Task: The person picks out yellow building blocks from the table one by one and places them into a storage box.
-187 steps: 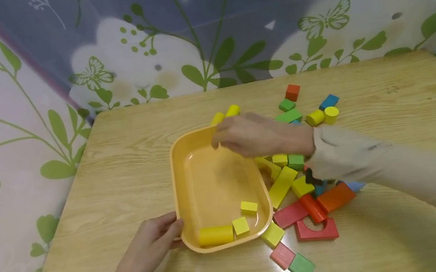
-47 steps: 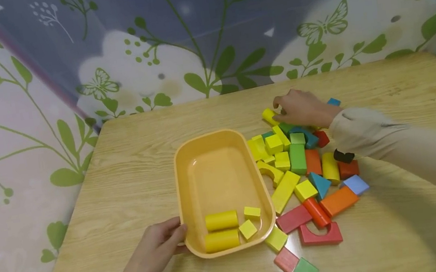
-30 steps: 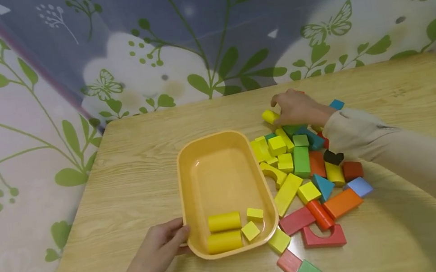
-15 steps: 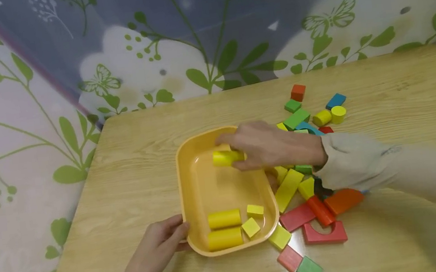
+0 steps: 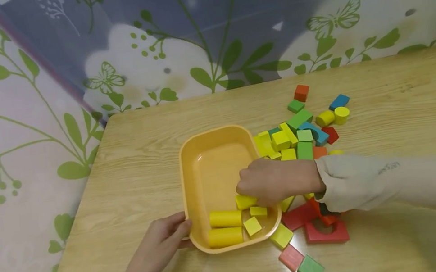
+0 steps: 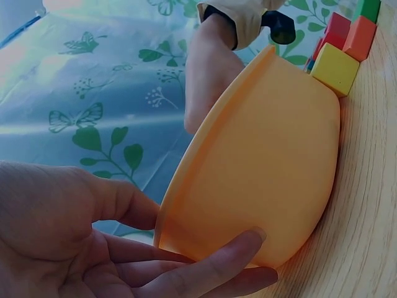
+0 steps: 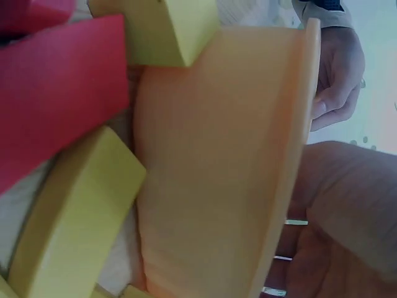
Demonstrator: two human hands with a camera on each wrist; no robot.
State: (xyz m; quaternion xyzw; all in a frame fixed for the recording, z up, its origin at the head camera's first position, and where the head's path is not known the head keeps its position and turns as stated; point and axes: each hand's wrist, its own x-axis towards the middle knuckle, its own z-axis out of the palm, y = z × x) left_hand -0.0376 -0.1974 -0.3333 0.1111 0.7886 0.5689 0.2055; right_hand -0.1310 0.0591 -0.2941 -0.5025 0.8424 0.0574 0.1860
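My left hand point(image 5: 156, 248) grips the left rim of an orange plastic tray point(image 5: 189, 171), thumb at the rim and fingers against the outer wall point(image 6: 260, 167). Reaching over the right rim, my right hand point(image 5: 276, 181) holds a yellow cylinder block point(image 5: 245, 201) low inside the tray, its right end covered by the fingers. Two larger-looking yellow cylinders point(image 5: 225, 219) lie side by side at the near end, with a yellow cube point(image 5: 252, 226) and a small yellow block point(image 5: 258, 212) next to them. In the right wrist view, the tray wall hides the right fingertips.
Several mixed toy blocks crowd the tray's right side, among them a green block point(image 5: 299, 119), a blue arch point(image 5: 314, 133) and a red arch point(image 5: 327, 233). A yellow cube point(image 5: 281, 236) sits against the near right corner. A patterned wall point(image 5: 143, 59) borders the wooden table point(image 5: 131, 164).
My right hand took a yellow cylinder from the back of the pile, carried it over the tray and lowered it towards the near end. Another cylinder joined the tray earlier. My left hand kept its grip.
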